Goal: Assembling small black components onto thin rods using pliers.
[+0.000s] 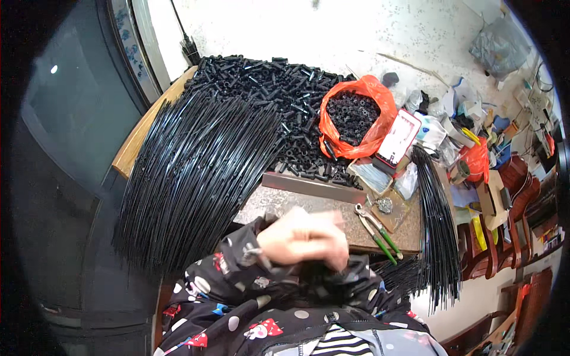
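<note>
My left hand [285, 237] reaches in from the left over the near edge of the worktable. Close against it, partly overlapped, is my right hand [333, 248]. Both are smeared by motion, so the fingers and anything between them cannot be made out. Just beyond them a long dark bar [314, 187] lies across the table [267, 204]. To their right are green-handled pincers [377, 232] with the jaws pointing away from me. A small clump of shiny metal pieces [384, 205] sits above the pincers on a brown board [396, 218].
Long thin black rods [196, 178] fan out at left; another bundle [436, 225] hangs over the right edge. Behind lies a heap of short black tubular parts [255, 83]. An orange bag [332, 127] holds small black pieces beside a phone [399, 137]. Clutter and wooden chairs [519, 178] stand right.
</note>
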